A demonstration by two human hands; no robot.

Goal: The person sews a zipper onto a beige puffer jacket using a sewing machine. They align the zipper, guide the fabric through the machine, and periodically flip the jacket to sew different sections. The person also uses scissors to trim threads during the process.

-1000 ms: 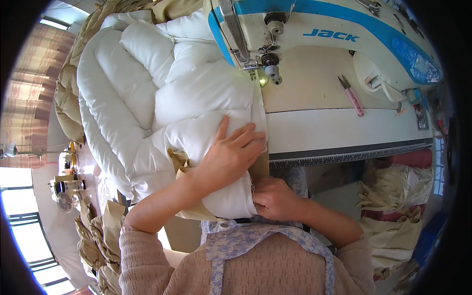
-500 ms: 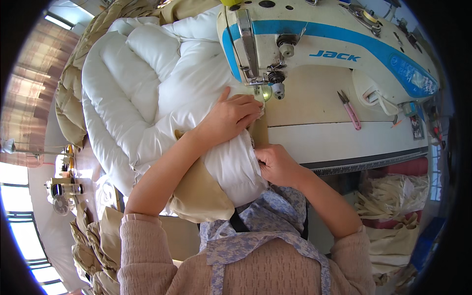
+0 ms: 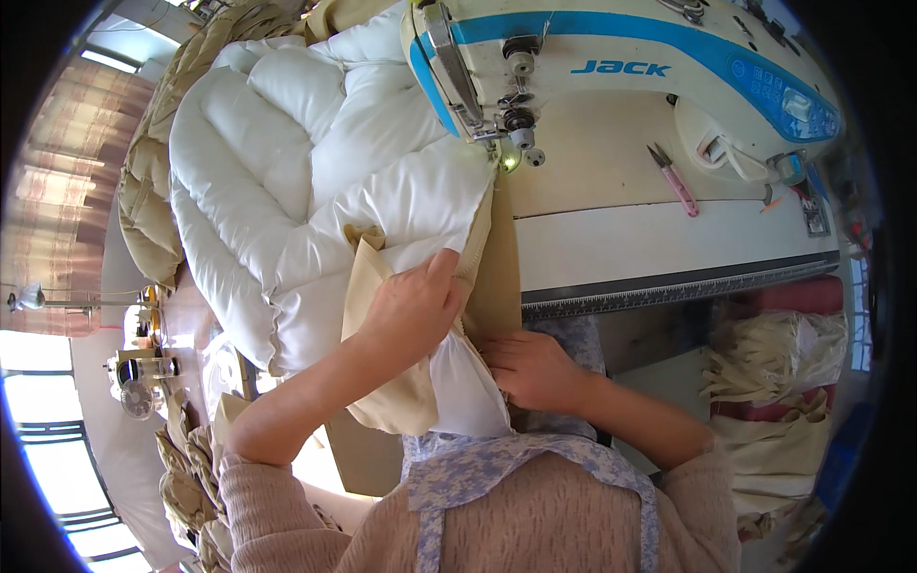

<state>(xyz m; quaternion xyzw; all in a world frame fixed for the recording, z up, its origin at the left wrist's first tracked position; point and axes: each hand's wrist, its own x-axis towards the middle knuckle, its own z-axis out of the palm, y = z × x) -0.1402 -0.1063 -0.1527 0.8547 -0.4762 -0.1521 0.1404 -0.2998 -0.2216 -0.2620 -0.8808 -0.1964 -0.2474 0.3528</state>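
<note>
A puffy white padded garment [image 3: 258, 181] lies across the left of the sewing table, a seam edge running up to the sewing machine's needle area [image 3: 501, 158]. Along that edge, beige fabric [image 3: 499, 272] is layered with the white. My left hand [image 3: 415, 301] pinches the layered edge between thumb and fingers, below the needle. Nearer my body, my right hand [image 3: 533, 371] has its fingers closed on the lower part of the same edge. A beige flap [image 3: 382, 387] hangs under my left forearm.
The white-and-blue sewing machine [image 3: 611, 43] fills the upper right. Pink-handled snips [image 3: 675, 181] lie on the table, behind a ruler strip [image 3: 669, 285] along its front edge. Bagged beige strips [image 3: 764, 363] sit low on the right; a small fan [image 3: 137, 398] stands at the left.
My left hand has come down from beside the needle to the edge midway toward me. My right hand has moved slightly lower. The beige-and-white edge now stretches straighter from the needle.
</note>
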